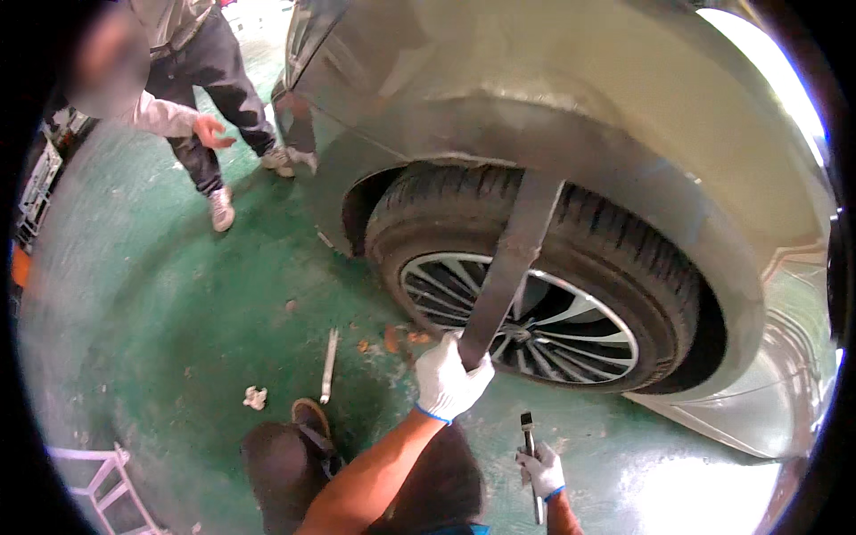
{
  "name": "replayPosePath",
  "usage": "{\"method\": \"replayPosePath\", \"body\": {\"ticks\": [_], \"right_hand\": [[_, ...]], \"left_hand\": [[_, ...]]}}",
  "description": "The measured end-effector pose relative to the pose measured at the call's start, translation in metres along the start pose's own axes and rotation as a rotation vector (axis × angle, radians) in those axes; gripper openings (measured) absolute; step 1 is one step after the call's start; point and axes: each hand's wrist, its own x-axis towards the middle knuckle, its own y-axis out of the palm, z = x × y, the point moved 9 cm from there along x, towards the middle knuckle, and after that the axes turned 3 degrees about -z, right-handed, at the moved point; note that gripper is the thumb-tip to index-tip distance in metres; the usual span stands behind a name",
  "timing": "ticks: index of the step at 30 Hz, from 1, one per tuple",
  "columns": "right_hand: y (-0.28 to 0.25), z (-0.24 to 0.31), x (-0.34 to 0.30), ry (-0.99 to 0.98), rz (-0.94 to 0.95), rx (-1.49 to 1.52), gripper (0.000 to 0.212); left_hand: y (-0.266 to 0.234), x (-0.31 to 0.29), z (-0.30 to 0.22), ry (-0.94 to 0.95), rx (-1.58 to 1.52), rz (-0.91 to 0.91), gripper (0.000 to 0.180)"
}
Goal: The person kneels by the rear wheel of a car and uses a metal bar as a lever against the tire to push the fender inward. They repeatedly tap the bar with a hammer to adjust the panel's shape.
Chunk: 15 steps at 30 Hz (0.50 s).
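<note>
My left hand [453, 376], in a white glove with a blue cuff, is closed round the lower end of a long, flat, dark strip [513, 267]. The strip slants up across the tire [428, 214] and spoked wheel [446, 285], its upper end at the wheel arch [606, 143] edge. Whether that end is tucked behind the edge I cannot tell. Lower and to the right, my gloved right hand [542, 471] grips a slim hand tool [527, 428] with a small, dark, blocky head and a pale lower end; its exact kind is unclear.
The car body [535, 53] fills the upper right. Another person [218, 89] stands at upper left, one hand [212, 132] held out. On the green floor [214, 294] lie a pale narrow bar [330, 366] and a crumpled white item [255, 398]. A white frame [102, 477] stands at lower left.
</note>
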Motion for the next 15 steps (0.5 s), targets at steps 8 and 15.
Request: {"method": "replayPosePath", "body": {"ticks": [8, 15], "right_hand": [[-0.002, 0.347, -0.141, -0.985, -0.182, -0.268, 0.027], [0.033, 0.485, -0.222, -1.295, -0.716, -0.702, 0.030]], "left_hand": [[0.006, 0.003, 0.002, -0.078, -0.052, 0.091, 0.027], [-0.002, 0.010, 0.004, -0.027, -0.091, 0.132, 0.033]]}}
